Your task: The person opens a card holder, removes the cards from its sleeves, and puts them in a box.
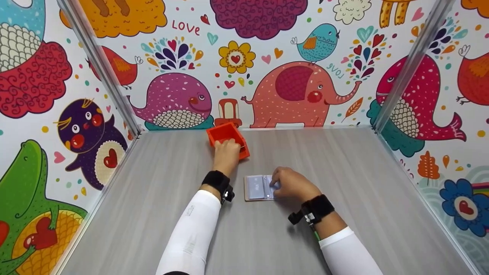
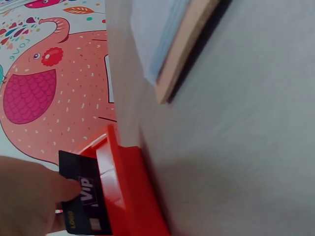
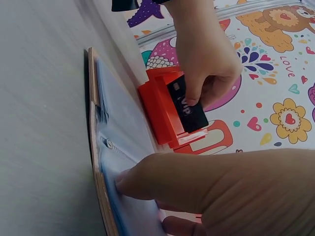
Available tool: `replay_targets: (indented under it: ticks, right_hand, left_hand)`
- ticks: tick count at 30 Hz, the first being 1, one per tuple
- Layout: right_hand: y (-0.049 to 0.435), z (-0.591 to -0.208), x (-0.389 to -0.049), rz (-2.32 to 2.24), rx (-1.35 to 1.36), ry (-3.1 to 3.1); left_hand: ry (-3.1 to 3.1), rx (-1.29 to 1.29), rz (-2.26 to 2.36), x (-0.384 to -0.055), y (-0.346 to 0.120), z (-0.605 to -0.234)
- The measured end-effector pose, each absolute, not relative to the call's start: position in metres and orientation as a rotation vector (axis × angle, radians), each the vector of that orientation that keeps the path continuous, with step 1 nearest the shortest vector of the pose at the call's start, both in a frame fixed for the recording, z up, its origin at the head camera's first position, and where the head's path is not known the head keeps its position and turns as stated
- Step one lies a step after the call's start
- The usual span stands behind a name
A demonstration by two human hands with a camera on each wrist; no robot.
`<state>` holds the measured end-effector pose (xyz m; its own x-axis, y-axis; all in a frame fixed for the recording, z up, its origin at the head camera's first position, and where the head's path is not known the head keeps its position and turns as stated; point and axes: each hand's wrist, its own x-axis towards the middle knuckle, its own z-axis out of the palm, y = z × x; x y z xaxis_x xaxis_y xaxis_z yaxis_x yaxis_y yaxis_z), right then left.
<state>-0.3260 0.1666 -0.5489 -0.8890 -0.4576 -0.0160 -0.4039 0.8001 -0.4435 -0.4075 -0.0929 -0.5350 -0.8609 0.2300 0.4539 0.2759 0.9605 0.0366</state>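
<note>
Over the red bin (image 1: 222, 131), my left hand (image 1: 227, 153) pinches a black card (image 2: 84, 194) marked "VIP" between thumb and fingers. The same card (image 3: 178, 96) shows in the right wrist view, tilted in front of the bin's opening. A small card holder (image 1: 256, 187) with clear plastic sleeves and a tan cover lies spread on the table, nearer than the bin. My right hand (image 1: 296, 185) is at its right half, thumb on a clear sleeve (image 3: 129, 209) and bent fingers by the sleeve's edge. The palm hides part of that half.
The grey wood-grain table (image 1: 172, 164) runs back to a patterned wall (image 1: 229, 91) with cartoon animals. Metal posts (image 1: 103, 68) mark the back corners. The red bin stands close to the back wall.
</note>
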Motion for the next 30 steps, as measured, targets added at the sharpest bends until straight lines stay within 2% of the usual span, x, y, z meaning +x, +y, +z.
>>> replay_targets:
  ticks: [17,24,30]
  right_hand:
    - [0.169,-0.547,-0.324,-0.691,-0.683,2.842]
    - [0.17,-0.55,-0.326,-0.705,-0.713,2.855]
    - [0.17,-0.551,-0.327,-0.721,-0.734,2.852]
  left_hand:
    - [-2.679,-0.357,-0.074,-0.401,-0.09,-0.547]
    - [-2.565,-0.566,-0.211,-0.378,-0.084,-0.557]
    - [-2.673,-0.588,-0.329,-0.356,-0.08,-0.559]
